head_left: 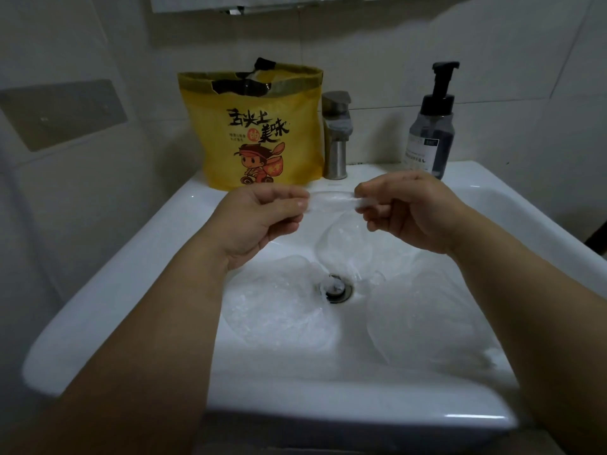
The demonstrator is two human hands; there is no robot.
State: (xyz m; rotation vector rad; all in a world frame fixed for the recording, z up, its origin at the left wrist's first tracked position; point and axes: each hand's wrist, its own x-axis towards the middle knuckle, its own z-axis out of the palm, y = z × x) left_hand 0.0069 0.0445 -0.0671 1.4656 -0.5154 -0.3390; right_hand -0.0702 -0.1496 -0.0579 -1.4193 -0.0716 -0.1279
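Over the white sink [108, 274] I hold a clear, thin plastic container [341, 238] by its rim. My left hand [262, 218] pinches the rim's left end and my right hand [407, 211] pinches its right end. The container hangs below my fingers, above the drain [336, 289]. Two more clear plastic containers lie in the basin: one [276, 307] left of the drain, one [423, 320] right of it.
A yellow printed bag [259, 133] stands on the sink's back ledge, left of a metal tap [336, 136]. A dark pump bottle [432, 126] stands at the back right. Tiled walls close in behind and on both sides.
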